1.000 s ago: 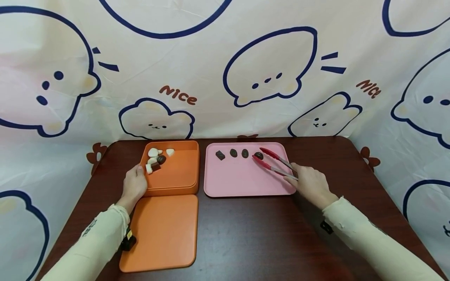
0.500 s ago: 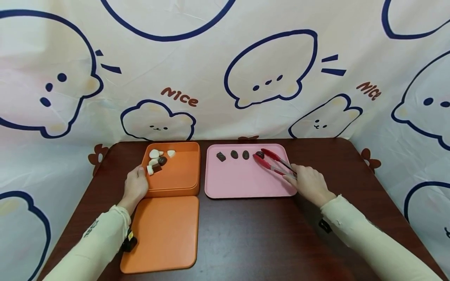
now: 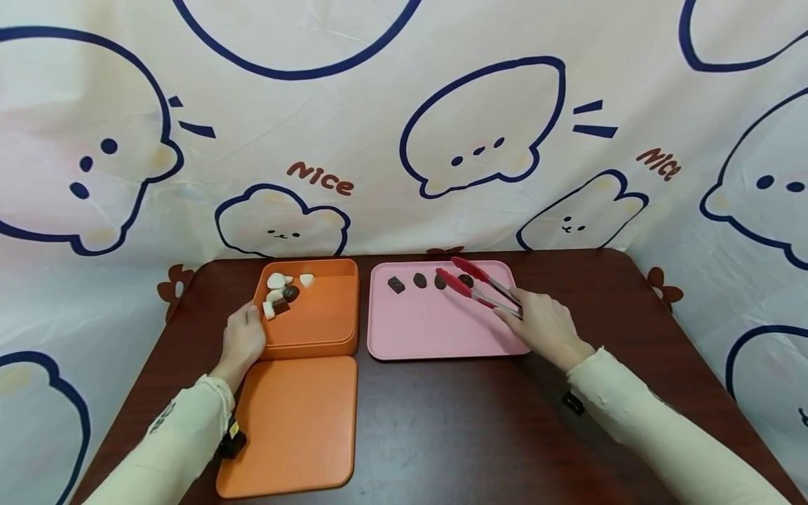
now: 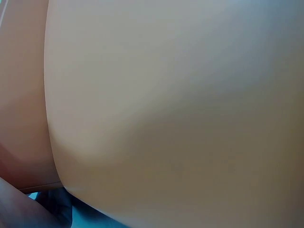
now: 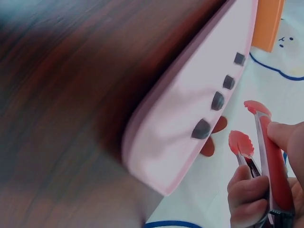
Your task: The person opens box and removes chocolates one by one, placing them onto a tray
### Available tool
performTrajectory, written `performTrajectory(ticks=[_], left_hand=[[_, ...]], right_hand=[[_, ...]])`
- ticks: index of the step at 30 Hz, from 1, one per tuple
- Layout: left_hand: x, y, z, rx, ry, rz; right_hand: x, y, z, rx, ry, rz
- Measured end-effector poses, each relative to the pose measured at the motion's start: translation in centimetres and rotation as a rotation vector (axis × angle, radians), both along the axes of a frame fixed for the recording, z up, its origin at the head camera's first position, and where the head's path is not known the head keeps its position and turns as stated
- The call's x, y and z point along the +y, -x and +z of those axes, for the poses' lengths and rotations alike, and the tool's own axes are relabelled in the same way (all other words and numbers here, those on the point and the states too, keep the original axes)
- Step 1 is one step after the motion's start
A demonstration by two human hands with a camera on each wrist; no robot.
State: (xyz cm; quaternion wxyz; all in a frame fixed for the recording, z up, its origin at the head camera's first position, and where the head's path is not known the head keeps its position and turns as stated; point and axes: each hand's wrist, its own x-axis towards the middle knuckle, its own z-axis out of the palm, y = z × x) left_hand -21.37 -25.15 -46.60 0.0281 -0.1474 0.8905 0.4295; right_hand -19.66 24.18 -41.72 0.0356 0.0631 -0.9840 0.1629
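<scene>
Curled round a pair of tongs [image 3: 456,283], the right hand [image 3: 539,326] has its thumb along one arm and its fingers bent about the other. The tongs' red tips stand well apart, and in the right wrist view they are raised above the pink tray [image 3: 442,330]. Four dark pieces [image 3: 419,280] lie in a row along the back of this tray: a square one at the left end, then three rounded ones. Seen from the head, the rightmost piece shows between the two arms of the tongs, while the front tip partly covers the piece next to it.

Just to the left of the tray is an orange box [image 3: 318,319]. White pieces [image 3: 275,281] are gathered with a round brown piece [image 3: 290,293] and a square brown piece [image 3: 280,306] near its left wall, one white piece a little apart towards the back. At that wall is the left hand [image 3: 245,333], touching the outside, its thumb near the rim; its other fingers are hidden, so I cannot tell whether they curl. In front of the box lies a flat orange lid [image 3: 287,428]. Everything rests on a dark brown table [image 3: 454,435], and behind hangs a white cloth [image 3: 372,126] with blue cartoon outlines.
</scene>
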Motion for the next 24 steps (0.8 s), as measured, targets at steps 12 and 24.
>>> performTrajectory(ticks=[12, 24], left_hand=[[0.0, 0.0, 0.0, -0.012, -0.003, 0.003], [-0.1, 0.1, -0.1, -0.004, -0.016, 0.001]], right_hand=[[-3.8, 0.1, 0.6, 0.028, 0.035, 0.056], [-6.8, 0.2, 0.7, 0.054, 0.046, 0.118]])
